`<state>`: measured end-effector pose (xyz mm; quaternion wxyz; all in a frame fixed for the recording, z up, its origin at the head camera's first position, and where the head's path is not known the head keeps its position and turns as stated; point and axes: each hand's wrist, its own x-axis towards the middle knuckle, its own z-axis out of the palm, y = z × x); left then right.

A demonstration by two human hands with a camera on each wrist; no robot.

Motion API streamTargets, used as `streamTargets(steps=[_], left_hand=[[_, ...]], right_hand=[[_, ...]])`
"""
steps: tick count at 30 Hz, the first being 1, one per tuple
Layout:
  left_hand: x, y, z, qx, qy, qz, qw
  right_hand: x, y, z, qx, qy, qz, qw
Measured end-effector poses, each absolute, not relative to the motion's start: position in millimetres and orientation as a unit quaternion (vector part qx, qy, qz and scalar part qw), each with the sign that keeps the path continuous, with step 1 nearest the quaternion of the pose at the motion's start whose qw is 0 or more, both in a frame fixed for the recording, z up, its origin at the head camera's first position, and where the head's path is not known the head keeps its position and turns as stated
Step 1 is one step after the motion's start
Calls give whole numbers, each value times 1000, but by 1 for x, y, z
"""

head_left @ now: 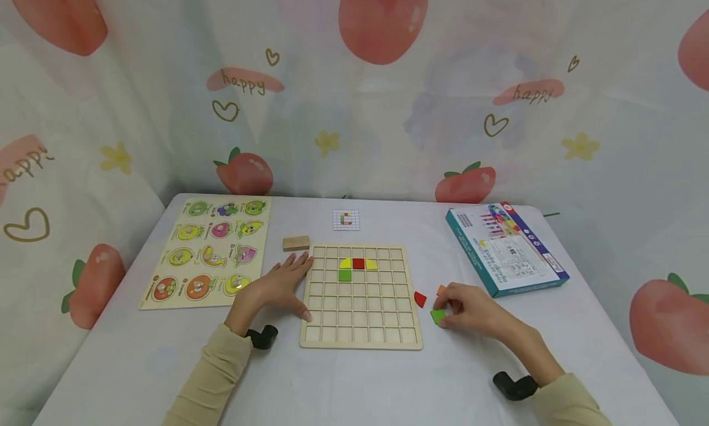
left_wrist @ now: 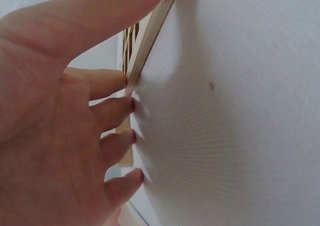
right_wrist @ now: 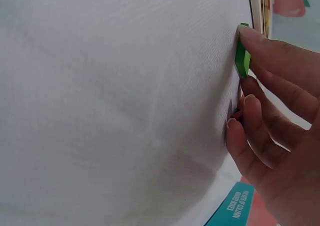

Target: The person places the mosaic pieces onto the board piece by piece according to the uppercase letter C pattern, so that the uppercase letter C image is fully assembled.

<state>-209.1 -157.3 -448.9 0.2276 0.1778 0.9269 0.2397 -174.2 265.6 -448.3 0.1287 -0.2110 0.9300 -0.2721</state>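
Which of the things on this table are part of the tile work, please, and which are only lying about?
In use:
- wooden grid board, steadied by the left hand
- green tile under the right hand
- red tile and orange tile beside it
- pattern card

Lying about:
- fruit peg puzzle
- wooden block
- blue box
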Motion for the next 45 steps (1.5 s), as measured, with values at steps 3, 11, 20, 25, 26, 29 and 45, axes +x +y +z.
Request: streamTargets(steps=[3, 11, 20, 25, 26, 29, 45], left_hand=[[-209, -158, -449, 178, 926, 240, 228], [-209, -158, -450, 180, 925, 244, 228], [-211, -159, -452, 179, 926, 240, 230], [-210, -158, -452, 179, 926, 242, 230], [-210, -158, -452, 179, 926, 242, 230], [-210, -158, -451, 178, 926, 243, 229], [-211, -160, -453, 182, 924, 243, 233]], right_hand=[[-174, 263, -448, -198, 933, -270, 134], [-176, 257, -447, -221, 927, -274, 127], [-181, 245, -442, -238, 923, -283, 104], [-183, 238, -441, -239, 919, -296, 103], [-183, 236, -441, -240, 918, -299, 102], [-184, 229, -440, -241, 914, -312, 96], [-195, 195, -439, -242, 904, -341, 84]])
